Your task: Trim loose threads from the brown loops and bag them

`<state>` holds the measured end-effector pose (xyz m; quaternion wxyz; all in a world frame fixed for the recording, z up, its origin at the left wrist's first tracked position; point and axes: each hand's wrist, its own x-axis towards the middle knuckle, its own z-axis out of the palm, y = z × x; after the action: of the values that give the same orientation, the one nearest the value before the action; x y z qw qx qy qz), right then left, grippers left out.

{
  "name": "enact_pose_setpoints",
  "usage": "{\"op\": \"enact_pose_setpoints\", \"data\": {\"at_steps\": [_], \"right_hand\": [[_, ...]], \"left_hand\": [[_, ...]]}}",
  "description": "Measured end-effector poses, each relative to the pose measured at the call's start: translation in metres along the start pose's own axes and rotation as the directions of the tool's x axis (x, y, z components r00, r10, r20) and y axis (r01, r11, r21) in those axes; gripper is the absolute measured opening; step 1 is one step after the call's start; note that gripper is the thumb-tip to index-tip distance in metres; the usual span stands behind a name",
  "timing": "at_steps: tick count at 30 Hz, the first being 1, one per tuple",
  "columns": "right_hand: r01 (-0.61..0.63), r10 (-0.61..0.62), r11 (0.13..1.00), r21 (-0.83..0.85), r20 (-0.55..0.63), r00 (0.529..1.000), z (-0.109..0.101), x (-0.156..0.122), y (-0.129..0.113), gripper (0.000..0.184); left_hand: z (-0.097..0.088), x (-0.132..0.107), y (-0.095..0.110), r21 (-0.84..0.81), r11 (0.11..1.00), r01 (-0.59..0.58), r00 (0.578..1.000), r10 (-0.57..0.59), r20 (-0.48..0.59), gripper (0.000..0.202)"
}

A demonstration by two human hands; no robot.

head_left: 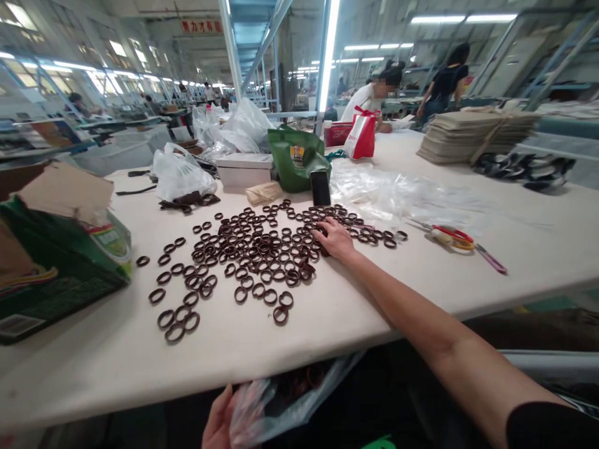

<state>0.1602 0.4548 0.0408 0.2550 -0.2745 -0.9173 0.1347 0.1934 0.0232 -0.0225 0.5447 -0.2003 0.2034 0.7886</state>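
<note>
Many small dark brown rings (278,274) lie loose across the pale tabletop, some overlapping in a heap. My right hand (337,239) reaches over the right side of the heap, its fingers stretched out and touching rings there. Below the table's front edge, my left hand (219,418) grips the rim of a clear plastic bag (299,415). The bag's mouth is spread, and dark ring-like pieces show dimly inside it. Part of my left hand is seen through the plastic.
A green carton (65,274) stands at the left. Behind the rings are a white box (244,171), a green pouch (297,159) and a phone (321,188). Scissors (456,237) and clear plastic bags (397,190) lie right. Another person (362,103) leans over the far end.
</note>
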Motion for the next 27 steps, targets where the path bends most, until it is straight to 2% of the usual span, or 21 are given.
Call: {"op": "enact_pose_setpoints", "data": {"at_steps": [6,9,12,17,22,24,27], "right_hand": [[0.222,-0.23,0.972,0.081,0.104,0.968,0.006,-0.045,-0.041,0.03],[0.351,-0.37,0.919,0.181,0.084,0.925,0.004,-0.067,-0.057,0.028],[0.399,-0.434,0.869,0.293,0.063,0.899,-0.001,-0.089,-0.068,0.029],[0.282,-0.378,0.808,0.518,0.089,0.921,-0.014,-0.122,-0.08,0.032],[0.038,-0.119,0.724,0.689,0.07,0.99,-0.025,-0.141,-0.081,0.046],[-0.068,-0.04,0.666,0.742,0.127,0.991,-0.025,-0.147,-0.081,0.049],[-0.16,-0.028,0.594,0.788,0.219,0.975,-0.025,-0.157,-0.084,0.052]], "left_hand": [[0.005,-0.002,-0.003,-0.089,0.996,0.009,0.999,-0.004,0.054,0.027],[0.009,-0.002,-0.004,-0.107,0.994,-0.01,0.997,0.017,0.073,0.027],[0.012,-0.001,-0.006,-0.095,0.995,-0.032,0.997,0.038,0.069,0.027],[0.01,0.0,-0.005,-0.074,0.995,-0.061,0.996,0.066,0.063,0.028],[0.007,-0.001,-0.004,-0.078,0.996,-0.054,0.992,0.062,0.107,0.029],[0.008,-0.002,-0.004,-0.088,0.995,-0.042,0.989,0.054,0.134,0.029],[0.009,-0.003,-0.004,-0.092,0.996,-0.023,0.986,0.038,0.162,0.027]]}}
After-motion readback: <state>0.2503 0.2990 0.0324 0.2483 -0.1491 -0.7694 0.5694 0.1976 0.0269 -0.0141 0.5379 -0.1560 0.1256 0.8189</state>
